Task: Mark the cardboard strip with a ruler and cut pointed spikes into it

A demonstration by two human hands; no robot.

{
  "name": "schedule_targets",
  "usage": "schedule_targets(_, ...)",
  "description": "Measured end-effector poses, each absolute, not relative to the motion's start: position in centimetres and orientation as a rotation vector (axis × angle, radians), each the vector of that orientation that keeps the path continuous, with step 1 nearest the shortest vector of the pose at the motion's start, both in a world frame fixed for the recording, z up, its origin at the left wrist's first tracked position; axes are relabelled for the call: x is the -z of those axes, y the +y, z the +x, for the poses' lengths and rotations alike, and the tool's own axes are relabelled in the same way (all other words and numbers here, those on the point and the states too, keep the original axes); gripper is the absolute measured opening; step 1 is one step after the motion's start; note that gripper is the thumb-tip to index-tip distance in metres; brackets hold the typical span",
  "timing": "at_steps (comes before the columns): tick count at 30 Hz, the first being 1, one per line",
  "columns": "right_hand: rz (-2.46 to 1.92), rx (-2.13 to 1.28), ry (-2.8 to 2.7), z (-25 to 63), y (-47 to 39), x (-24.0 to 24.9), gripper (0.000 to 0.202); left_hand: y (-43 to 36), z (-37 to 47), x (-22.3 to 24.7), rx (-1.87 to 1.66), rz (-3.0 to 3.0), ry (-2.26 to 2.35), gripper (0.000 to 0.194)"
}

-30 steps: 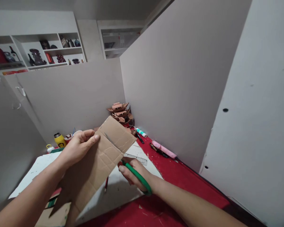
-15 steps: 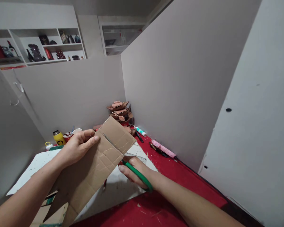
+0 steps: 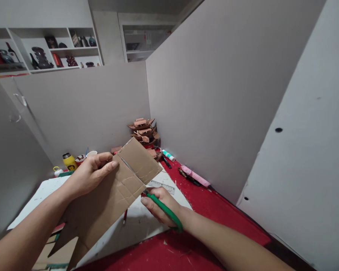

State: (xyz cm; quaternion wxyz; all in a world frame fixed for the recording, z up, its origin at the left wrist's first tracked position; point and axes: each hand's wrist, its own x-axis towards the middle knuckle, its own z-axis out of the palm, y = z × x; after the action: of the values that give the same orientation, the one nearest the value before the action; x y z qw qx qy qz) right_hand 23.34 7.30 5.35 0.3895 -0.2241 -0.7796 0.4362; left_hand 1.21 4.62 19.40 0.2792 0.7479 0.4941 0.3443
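My left hand (image 3: 94, 171) pinches the upper left edge of a brown piece of cardboard (image 3: 110, 199), thumb on top, and holds it tilted above the table. A long slit runs across the cardboard near its far end, from the right edge almost to my left thumb. My right hand (image 3: 161, 205) is closed round green-handled scissors (image 3: 165, 209). Their blades meet the cardboard's right edge at the mouth of the slit; most of the blade length is hidden. Beneath lies a white board (image 3: 138, 222) with a pencil (image 3: 125, 217) and a clear ruler (image 3: 162, 186).
Stacked wooden boat models (image 3: 143, 131) stand in the back corner. A glue stick (image 3: 168, 155), a black marker (image 3: 166, 162) and a pink tool (image 3: 194, 176) lie along the right wall on red cloth (image 3: 214, 214). A yellow bottle (image 3: 69, 162) stands back left.
The cardboard and both hands have stayed nearly in place. The slit shows slightly differently, and the scissors' blades are a little more visible at the edge. The view has shifted slightly.
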Motion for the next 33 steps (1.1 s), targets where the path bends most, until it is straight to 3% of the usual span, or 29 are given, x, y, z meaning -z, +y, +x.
schedule_targets(10, -0.458, -1.034, -1.957, 22.9, 7.6, -5.3, 0.041, 4.0, 1.3, -19.3, -0.878, 1.918, 1.206, 0.027)
schedule_targets(18, -0.538, -1.104, -2.001, 23.4, 7.3, -5.5, 0.041, 3.9, 1.4, -19.1, -0.872, 1.825, 1.194, 0.029)
schedule_targets(28, -0.629, -0.816, -2.085, 22.7, 7.8, -4.7, 0.019, 3.8, 0.3, -18.2, -0.742, 1.780, 1.122, 0.026)
schedule_targets(33, -0.676, -0.621, -2.097, 22.7, 8.4, -4.5, 0.020, 3.8, 0.0, -17.0, -0.654, 1.788, 1.136, 0.027)
